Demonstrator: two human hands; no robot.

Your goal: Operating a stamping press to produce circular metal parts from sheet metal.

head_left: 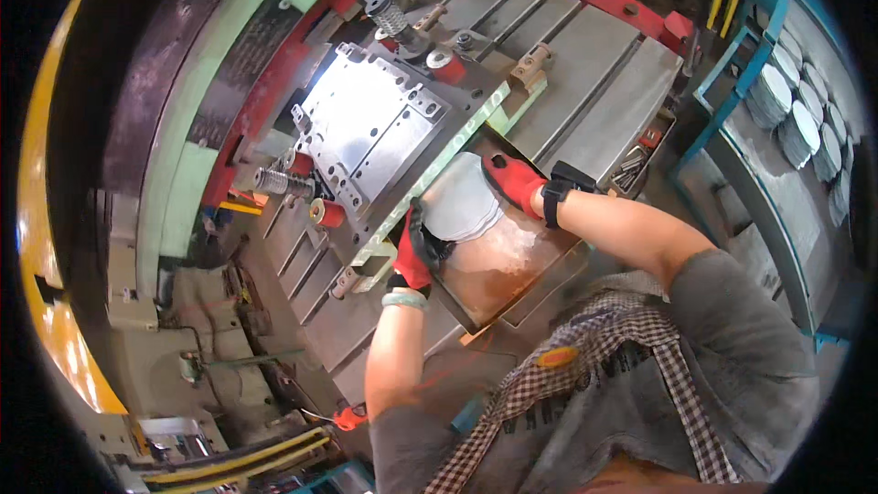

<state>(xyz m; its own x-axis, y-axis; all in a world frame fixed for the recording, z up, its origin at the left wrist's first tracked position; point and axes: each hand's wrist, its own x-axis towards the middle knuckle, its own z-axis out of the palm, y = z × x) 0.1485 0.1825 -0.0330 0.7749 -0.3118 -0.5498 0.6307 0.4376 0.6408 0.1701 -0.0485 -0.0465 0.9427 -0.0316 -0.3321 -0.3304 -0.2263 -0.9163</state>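
Observation:
A stack of round grey sheet-metal discs (460, 199) sits at the far end of an open rectangular tray (512, 276), whose bottom looks wet and brownish. My left hand (416, 250), in a red glove with a dark palm, presses against the left side of the stack, fingers curled along its edge. On the opposite side, my right hand (515, 183), gloved alike, grips the right edge of the discs with its thumb side near the top. The undersides of the discs and some fingertips are hidden.
Just beyond the tray, a bright steel die (366, 123) with red-collared guide posts lies on the slotted press bed (594, 87). The green and red press frame (197, 110) rises at left. More disc stacks (796, 119) stand on a blue-framed rack (732, 142) at right.

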